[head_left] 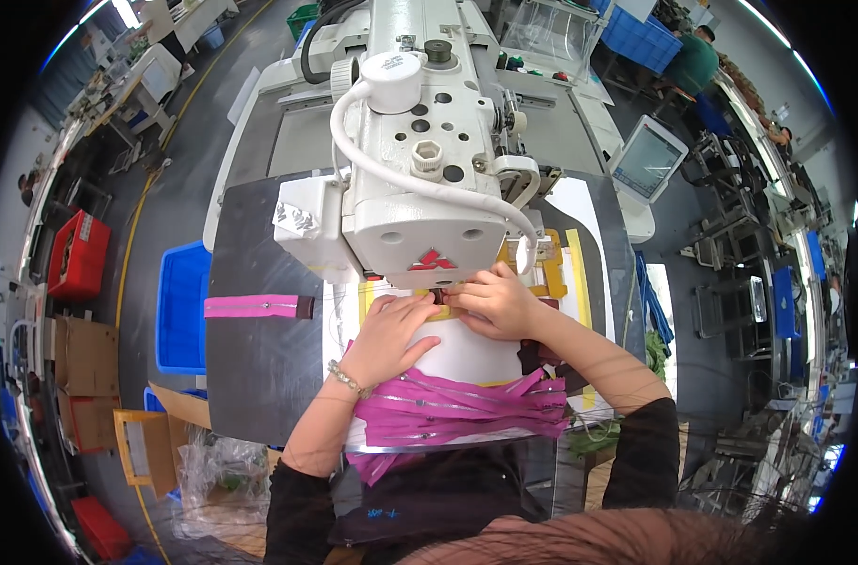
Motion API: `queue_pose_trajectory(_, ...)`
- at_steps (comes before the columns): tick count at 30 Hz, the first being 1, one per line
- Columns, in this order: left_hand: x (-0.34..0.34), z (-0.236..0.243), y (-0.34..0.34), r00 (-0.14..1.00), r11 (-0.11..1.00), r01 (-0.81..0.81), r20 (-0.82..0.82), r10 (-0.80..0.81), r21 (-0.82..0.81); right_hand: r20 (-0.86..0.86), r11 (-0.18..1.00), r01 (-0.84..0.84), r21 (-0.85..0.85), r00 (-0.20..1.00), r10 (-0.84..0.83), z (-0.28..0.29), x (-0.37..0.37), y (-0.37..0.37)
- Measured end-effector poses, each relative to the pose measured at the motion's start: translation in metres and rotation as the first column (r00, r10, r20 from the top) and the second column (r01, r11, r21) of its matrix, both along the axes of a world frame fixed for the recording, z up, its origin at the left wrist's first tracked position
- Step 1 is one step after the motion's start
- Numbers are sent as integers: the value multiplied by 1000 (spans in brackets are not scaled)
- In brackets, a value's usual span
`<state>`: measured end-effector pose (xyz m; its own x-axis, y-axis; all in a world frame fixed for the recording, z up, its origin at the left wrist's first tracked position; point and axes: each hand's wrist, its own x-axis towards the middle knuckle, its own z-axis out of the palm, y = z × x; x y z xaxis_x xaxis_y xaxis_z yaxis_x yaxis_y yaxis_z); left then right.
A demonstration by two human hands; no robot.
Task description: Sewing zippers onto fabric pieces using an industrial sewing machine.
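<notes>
Under the head of a white industrial sewing machine (429, 221), both my hands meet at a yellow-edged work plate. My left hand (391, 330) lies with fingers stretched forward and thumb apart, its fingertips beside a small dark piece (438, 297). From the other side my right hand (493, 303) has its fingers bent and pinched at that spot; what they grip is mostly hidden. Close to me, a pile of magenta zippers (448, 407) with silvery teeth lies across the table's front edge. A single magenta zipper (255, 307) with a dark end lies at the left.
A blue bin (181, 306) stands left of the dark tabletop (259, 377). Right of the machine is a tilted screen (648, 155). Cardboard and clear plastic bags (224, 476) sit at lower left. Another person (693, 61) in green sits at far right.
</notes>
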<state>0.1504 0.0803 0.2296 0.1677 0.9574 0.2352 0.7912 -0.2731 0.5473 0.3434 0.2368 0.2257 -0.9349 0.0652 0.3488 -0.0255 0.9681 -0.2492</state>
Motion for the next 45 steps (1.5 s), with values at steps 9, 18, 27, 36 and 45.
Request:
queue_pose_trajectory(9,16,16,-26,999,999,-38,7,38,-9,-30,982,73,175,997,-69,3,1,-5)
queue_pose_trajectory(18,37,-48,-189,712,584,642,669,-212,-497,80,995,65,73,994,-71,10,3,-11)
queue_pose_trajectory(27,51,-110,-244,918,809,-295,86,388,-508,125,993,102,58,986,-109,44,9,-42)
queue_pose_trajectory(36,66,-115,-233,957,859,-290,-146,251,-422,156,996,77,37,984,-82,87,30,-80)
queue_pose_trajectory(45,72,-140,-225,958,798,-286,-164,234,-530,193,999,23,-44,981,-14,78,48,-110)
